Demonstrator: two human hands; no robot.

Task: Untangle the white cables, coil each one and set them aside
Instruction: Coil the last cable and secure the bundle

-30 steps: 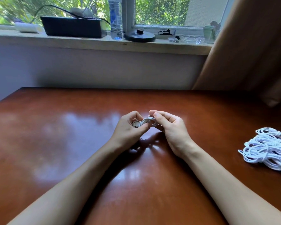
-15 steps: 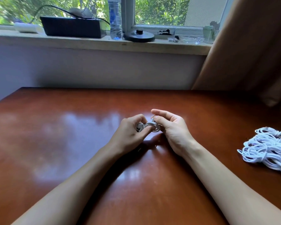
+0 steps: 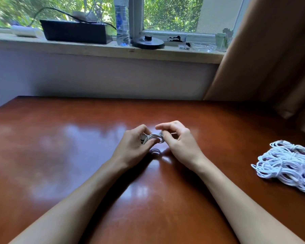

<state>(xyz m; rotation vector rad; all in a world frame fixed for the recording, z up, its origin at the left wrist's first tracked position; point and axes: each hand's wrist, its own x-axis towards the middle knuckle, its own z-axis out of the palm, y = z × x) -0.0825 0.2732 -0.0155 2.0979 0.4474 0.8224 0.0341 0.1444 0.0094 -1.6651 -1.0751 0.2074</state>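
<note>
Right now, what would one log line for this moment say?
left hand: grips small coiled white cable | right hand: pinches coil's other side | pile of white cables: lying on glossy brown wooden table, right

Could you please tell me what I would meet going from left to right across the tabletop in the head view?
left hand → small coiled cable, held between both hands → right hand → pile of white cables at the far right
</note>
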